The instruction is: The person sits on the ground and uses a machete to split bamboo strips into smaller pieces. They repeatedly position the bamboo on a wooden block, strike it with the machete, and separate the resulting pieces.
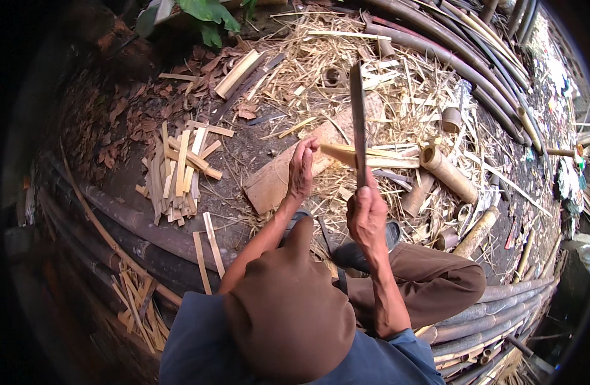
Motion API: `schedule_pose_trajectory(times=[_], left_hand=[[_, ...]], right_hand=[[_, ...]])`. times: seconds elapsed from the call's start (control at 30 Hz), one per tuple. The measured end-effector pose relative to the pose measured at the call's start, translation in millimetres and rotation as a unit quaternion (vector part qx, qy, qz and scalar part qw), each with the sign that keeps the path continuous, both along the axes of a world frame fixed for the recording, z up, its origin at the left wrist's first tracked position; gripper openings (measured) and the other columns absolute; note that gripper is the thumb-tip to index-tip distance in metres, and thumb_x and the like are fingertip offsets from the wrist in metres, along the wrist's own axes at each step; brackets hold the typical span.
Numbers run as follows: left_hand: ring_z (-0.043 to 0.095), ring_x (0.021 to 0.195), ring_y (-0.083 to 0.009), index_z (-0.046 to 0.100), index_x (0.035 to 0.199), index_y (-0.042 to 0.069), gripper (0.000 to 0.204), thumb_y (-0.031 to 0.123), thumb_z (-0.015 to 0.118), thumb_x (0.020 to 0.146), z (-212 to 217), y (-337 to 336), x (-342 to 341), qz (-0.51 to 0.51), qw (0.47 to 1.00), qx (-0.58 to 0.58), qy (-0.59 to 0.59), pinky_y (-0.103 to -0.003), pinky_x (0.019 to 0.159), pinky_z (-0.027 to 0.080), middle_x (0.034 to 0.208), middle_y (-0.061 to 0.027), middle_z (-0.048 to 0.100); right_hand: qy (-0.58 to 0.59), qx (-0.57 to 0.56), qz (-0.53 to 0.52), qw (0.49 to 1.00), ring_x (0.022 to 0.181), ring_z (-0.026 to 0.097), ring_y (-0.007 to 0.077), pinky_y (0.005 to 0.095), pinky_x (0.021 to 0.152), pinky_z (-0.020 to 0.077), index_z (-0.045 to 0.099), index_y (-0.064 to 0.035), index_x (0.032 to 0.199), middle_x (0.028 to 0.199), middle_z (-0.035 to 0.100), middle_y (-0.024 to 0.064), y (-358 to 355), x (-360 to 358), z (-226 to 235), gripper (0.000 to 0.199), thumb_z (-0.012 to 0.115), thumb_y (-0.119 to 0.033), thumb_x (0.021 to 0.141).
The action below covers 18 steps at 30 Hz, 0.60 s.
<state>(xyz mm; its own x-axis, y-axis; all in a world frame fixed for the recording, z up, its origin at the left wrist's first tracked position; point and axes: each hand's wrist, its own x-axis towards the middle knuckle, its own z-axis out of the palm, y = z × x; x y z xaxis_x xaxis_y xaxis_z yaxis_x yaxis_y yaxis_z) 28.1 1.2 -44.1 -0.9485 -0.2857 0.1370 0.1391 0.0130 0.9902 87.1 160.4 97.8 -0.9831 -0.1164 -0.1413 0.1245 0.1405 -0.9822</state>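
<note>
Head cam: bamboo splitting on the ground, seen from above

Right hand (367, 215) has its fingers wrapped tight round the handle of a long blade (358, 122), which points up and away from the knuckles. Left hand (301, 168) is pinched on the near end of a split bamboo strip (362, 156); the strip runs out past those fingertips and crosses the blade. Well left of the fingers sits a pile of cut slats (179, 170), and a bamboo tube (448, 173) lies to the right.
</note>
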Motion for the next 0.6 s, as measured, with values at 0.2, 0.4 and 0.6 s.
schedule_pose_trajectory(times=[0.2,0.4,0.6], left_hand=[[0.052,0.090,-0.0167,0.050,0.117,0.001,0.051,0.047,0.054,0.095,40.2,10.8,31.8,-0.001,0.995,-0.101,0.005,-0.034,0.081,0.046,0.099,-0.0083,0.053],[0.056,0.083,-0.0228,0.052,0.116,0.005,0.047,0.026,0.075,0.082,48.0,24.6,61.2,-0.191,0.957,-0.183,0.117,-0.035,0.065,0.049,0.098,-0.0113,0.053],[0.060,0.089,-0.0312,0.066,0.110,0.006,0.044,0.007,0.066,0.066,23.0,20.8,69.4,-0.227,0.883,-0.285,0.296,-0.038,0.070,0.055,0.104,-0.0137,0.056]], right_hand=[[-0.102,0.102,0.035,0.989,0.060,0.049,0.0138,0.0324,0.057,0.0431,0.043,-0.0064,0.139,0.068,0.050,0.0056,19.6,9.5,-64.6,0.043,0.036,-0.031,0.105],[0.053,0.219,0.033,0.974,0.067,0.063,0.0236,0.0367,0.061,0.0474,0.058,-0.0008,0.117,0.077,0.065,0.0206,22.0,29.2,-95.8,0.032,0.060,-0.014,0.087],[-0.065,0.245,-0.006,0.967,0.062,0.065,0.0279,0.0388,0.059,0.0473,0.065,0.0047,0.088,0.069,0.063,0.0235,16.6,44.0,-86.0,0.016,0.062,-0.009,0.081]])
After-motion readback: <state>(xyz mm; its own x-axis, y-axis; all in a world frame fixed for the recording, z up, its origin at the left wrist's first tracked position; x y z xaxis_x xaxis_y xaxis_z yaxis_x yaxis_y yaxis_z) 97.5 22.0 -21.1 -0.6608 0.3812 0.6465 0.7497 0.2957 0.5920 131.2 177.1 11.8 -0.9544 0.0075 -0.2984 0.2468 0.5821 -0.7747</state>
